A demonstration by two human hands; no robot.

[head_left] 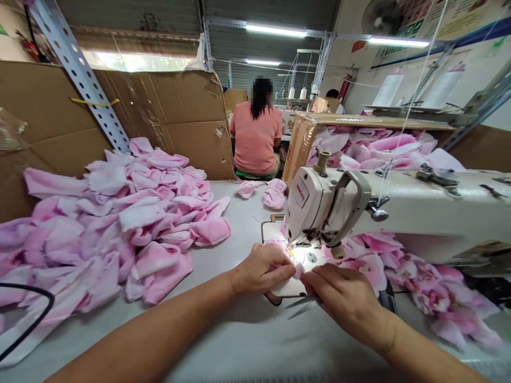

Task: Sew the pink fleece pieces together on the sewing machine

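My left hand [261, 268] and my right hand [343, 298] meet in front of the needle of a white industrial sewing machine [319, 207]. Between their fingertips they pinch a small piece of pink plush fabric [297, 271], which runs back under the lit presser foot. The needle plate and the stitch point are partly hidden by my fingers. A pair of thread snips [301, 307] lies on the table just below my right hand.
A large heap of pink-and-white plush pieces [112, 223] lies on the grey table [239, 340] to the left, with another heap [419, 282] right of the machine. Two small pink pieces [274, 194] lie behind it. A black cable [27, 319] curves at lower left. Cardboard sheets [159, 117] stand behind; a co-worker [255, 138] sits beyond.
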